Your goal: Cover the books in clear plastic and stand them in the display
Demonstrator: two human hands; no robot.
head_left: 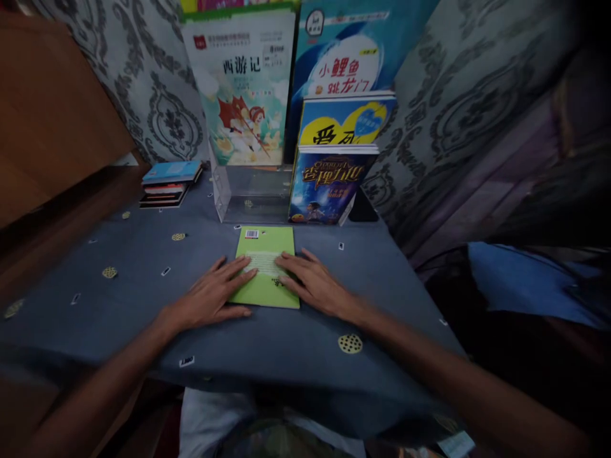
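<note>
A thin lime-green book [258, 292] lies flat on the table, with a barcode near its far left corner and a pale text panel across its middle. My left hand [210, 292] rests open at its left side, fingertips on the cover. From the right, my right hand [317, 284] lies open too, its fingers over the book's right edge. Just beyond the book stands a clear acrylic rack [258, 208]. In its front right slot is a dark blue book [329, 184], with a blue and yellow book [346, 117] behind.
At the rack's back stand a pale green book [243, 89] and a teal book [353, 57]. A small stack of books [169, 181] lies at left, near a brown wooden panel [57, 108]. A dark flat object [363, 207] sits right of the rack. Patterned curtains [443, 108] hang behind.
</note>
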